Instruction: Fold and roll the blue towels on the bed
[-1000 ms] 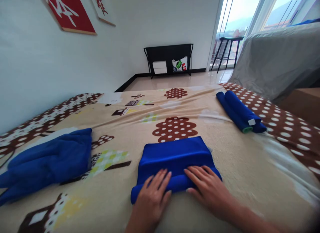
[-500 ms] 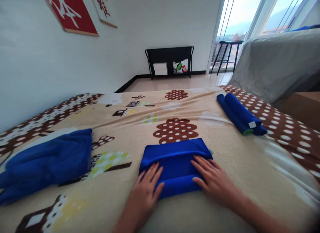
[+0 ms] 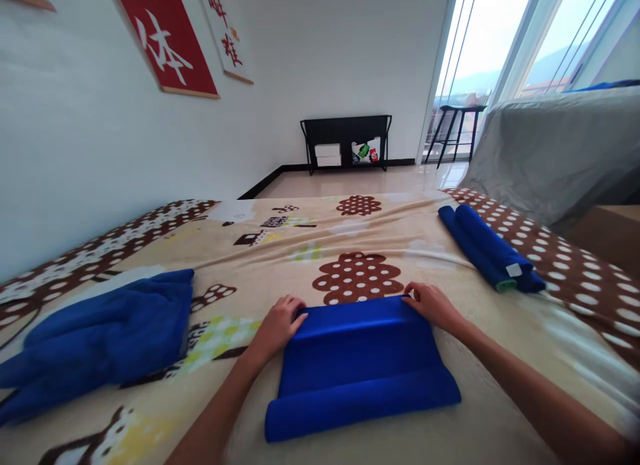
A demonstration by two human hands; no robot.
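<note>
A smooth blue cloth (image 3: 357, 355) lies in front of me on the bed, with its near edge rolled or folded over toward the middle and its far edge also turned. My left hand (image 3: 285, 322) pinches the far left corner between thumb and fingers. At the far right corner, my right hand (image 3: 429, 306) grips the edge in the same way, fingers curled. The middle of the cloth lies flat between the two hands.
A crumpled blue cloth (image 3: 110, 325) lies to the left. Rolled blue cloth (image 3: 487, 248) with a white tag sits at the right. Beneath everything is a patterned blanket (image 3: 240, 265). Beyond the bed stand a black rack (image 3: 345, 128), a stool (image 3: 463, 110) and a grey-covered piece (image 3: 565, 138).
Both hands have moved from lying on the cloth's middle to its far corners and closed there. The near roll now sits lower and looks wider. The view has tilted slightly up.
</note>
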